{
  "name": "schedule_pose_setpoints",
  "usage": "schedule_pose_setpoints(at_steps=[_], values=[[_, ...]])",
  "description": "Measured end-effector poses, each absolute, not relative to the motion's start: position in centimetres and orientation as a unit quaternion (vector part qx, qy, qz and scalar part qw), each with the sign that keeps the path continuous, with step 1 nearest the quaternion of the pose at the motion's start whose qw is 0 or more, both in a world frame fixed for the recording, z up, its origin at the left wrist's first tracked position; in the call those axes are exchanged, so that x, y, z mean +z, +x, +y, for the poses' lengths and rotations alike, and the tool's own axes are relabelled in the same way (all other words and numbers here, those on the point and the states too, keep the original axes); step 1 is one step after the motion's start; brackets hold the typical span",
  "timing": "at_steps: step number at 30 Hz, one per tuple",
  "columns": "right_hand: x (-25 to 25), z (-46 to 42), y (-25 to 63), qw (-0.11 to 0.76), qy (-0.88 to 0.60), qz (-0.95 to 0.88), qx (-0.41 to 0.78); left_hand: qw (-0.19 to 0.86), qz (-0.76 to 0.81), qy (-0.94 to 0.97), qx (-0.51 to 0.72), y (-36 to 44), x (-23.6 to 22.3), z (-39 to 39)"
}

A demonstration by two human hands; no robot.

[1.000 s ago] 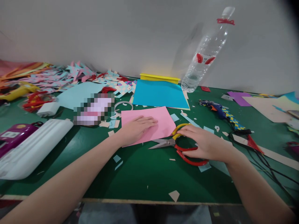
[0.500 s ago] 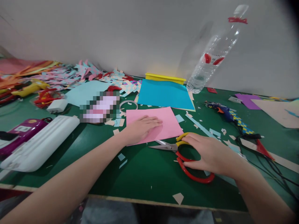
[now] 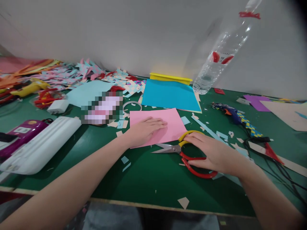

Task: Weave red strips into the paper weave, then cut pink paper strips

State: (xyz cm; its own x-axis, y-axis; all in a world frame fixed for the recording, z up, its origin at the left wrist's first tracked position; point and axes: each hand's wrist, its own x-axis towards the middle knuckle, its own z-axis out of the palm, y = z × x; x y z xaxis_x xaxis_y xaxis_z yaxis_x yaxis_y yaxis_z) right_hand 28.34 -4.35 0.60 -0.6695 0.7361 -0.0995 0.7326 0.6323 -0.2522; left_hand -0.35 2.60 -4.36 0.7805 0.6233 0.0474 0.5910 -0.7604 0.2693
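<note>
My left hand (image 3: 146,130) lies flat with fingers stretched over a pink sheet of paper (image 3: 171,123), pressing it to the green table. In my right hand (image 3: 211,150) is a pair of scissors (image 3: 169,149) with one yellow and one red handle loop. Fingers go through the yellow loop and the thumb through the red one. The blades are slightly parted and point left, just in front of the paper's near edge. Behind the pink sheet lies a stack of paper with a blue sheet (image 3: 171,95) on top.
A clear plastic bottle (image 3: 218,60) leans against the wall. To the left are a phone (image 3: 103,108), a long white device (image 3: 45,143) and a purple device (image 3: 26,135). A tape ring (image 3: 132,107), paper scraps and strips lie about. Dark cables (image 3: 275,163) run along the right.
The scissors have shifted slightly left and their handles have come closer together. My left hand stays on the pink paper. The camera view has tilted a little.
</note>
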Motion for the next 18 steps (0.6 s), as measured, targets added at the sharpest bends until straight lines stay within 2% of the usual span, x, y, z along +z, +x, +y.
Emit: schedule_pose_setpoints(at_steps=[18], values=[[0.2,-4.6,26.7,-0.006,-0.397,-0.912,0.1,0.119,0.315,0.938,0.076,-0.5,-4.5,2.7]])
